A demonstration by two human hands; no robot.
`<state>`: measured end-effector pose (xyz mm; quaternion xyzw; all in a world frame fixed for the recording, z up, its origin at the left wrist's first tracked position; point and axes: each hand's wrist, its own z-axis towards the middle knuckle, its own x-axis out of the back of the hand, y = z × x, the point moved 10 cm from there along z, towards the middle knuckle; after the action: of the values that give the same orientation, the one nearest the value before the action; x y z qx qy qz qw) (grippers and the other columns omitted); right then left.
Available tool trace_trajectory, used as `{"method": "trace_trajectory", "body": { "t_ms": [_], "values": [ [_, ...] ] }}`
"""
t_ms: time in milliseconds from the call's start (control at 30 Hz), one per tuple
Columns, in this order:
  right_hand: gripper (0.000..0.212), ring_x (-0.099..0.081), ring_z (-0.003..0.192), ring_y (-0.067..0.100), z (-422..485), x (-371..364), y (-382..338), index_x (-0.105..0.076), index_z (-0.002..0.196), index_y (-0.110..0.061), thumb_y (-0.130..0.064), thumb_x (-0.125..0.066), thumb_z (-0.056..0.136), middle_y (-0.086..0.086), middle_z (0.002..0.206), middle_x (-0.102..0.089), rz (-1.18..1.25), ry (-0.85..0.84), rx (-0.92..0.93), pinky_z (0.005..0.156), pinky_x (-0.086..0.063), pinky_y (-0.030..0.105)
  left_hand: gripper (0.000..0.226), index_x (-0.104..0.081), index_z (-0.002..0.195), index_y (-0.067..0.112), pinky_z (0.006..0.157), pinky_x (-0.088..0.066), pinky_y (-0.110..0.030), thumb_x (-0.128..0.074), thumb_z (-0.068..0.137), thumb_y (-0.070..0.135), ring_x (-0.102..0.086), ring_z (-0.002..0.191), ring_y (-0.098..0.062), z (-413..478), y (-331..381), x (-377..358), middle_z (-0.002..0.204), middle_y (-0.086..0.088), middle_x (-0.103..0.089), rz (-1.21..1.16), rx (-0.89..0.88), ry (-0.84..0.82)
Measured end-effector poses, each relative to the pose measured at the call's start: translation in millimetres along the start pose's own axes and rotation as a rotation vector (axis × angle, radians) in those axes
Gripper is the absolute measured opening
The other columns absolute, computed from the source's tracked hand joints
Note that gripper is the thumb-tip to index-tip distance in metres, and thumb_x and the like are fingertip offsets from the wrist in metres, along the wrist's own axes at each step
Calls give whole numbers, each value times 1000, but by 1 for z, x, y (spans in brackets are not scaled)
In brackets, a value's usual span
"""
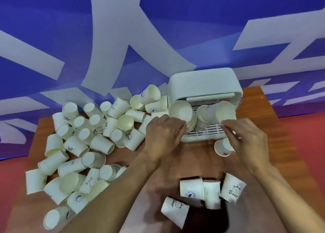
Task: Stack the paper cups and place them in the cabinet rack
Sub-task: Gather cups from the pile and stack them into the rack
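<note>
Loose cups (191,189) lie nearest on the table (193,155); beyond, the left hand (163,132) grips the left stack (182,112) and the right hand (246,137) pinches the right stack (218,113) by its rim on the cabinet rack (207,131), where both want settling upright before release.

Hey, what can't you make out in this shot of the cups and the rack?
Head view only.
Cup count in the left stack and right stack: nested rims too blurred.
Left hand fingers: hidden by its own back, so its grip is unclear.
Rack interior: under the white cover.
Table near edge: cut off by the frame.
</note>
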<state>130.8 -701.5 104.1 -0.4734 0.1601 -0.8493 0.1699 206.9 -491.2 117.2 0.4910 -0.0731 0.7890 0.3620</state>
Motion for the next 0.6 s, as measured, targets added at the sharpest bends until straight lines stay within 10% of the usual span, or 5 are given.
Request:
{"method": "trace_trajectory", "body": {
  "t_ms": [300,600],
  "values": [
    [13,-63,88,19,2,-24,29,-78,101,-10,-13,-73,89,-2,101,-74,2,-54,93,73,-54,31,22,-67,75,22,53,-38,-35,-57,93,30,-52,63,-20,-6,5,-52,68,4,-62,53,-34,-202],
    [13,-59,95,23,16,-94,48,-73,103,-24,-25,-63,95,-7,96,-67,-205,-462,123,53,-46,31,20,-73,88,20,63,-50,-36,-59,94,33,-64,81,-24,-5,-22,-125,88,0,-69,8,107,-612]
  ]
}}
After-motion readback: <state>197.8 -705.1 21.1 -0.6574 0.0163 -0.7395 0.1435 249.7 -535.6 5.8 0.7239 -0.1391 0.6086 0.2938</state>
